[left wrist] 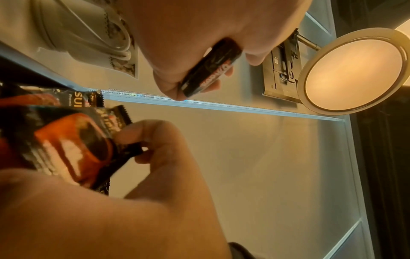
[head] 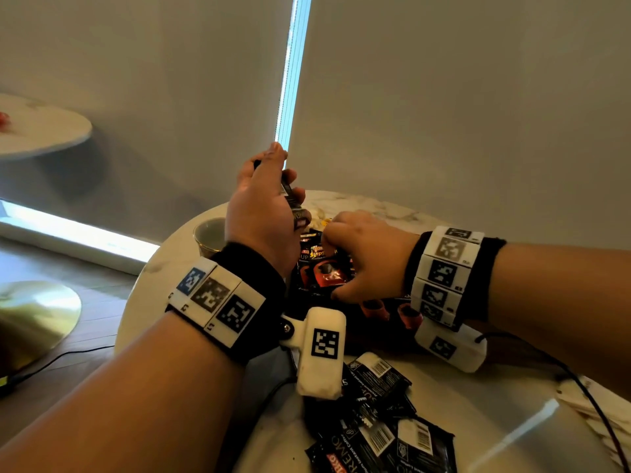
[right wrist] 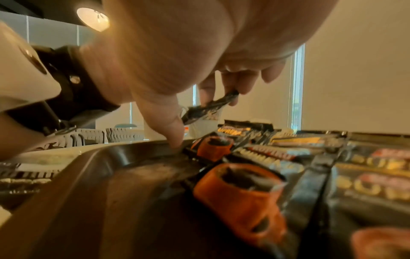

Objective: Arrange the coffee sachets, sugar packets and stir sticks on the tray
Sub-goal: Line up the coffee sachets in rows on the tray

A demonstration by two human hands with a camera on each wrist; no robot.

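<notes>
My left hand [head: 273, 196] is raised above the table and grips a black coffee sachet [left wrist: 210, 70] edge-on between thumb and fingers. Just to its right, my right hand [head: 355, 254] reaches down onto the dark tray [head: 372, 332] and pinches the edge of a black sachet printed with a red cup [left wrist: 73, 145]. Several more sachets [right wrist: 239, 192] lie side by side in the tray, close to its raised rim [right wrist: 88, 166]. A loose heap of sachets [head: 379, 421] lies on the marble table in front of the tray. Pale stir sticks [head: 597, 414] lie at the table's right edge.
A small cup [head: 210, 233] stands on the round table left of the tray. Pale packets [head: 317, 215] lie behind the tray, partly hidden by my hands. A cable [head: 580, 380] runs from my right wrist across the table. A second round table [head: 41, 128] stands far left.
</notes>
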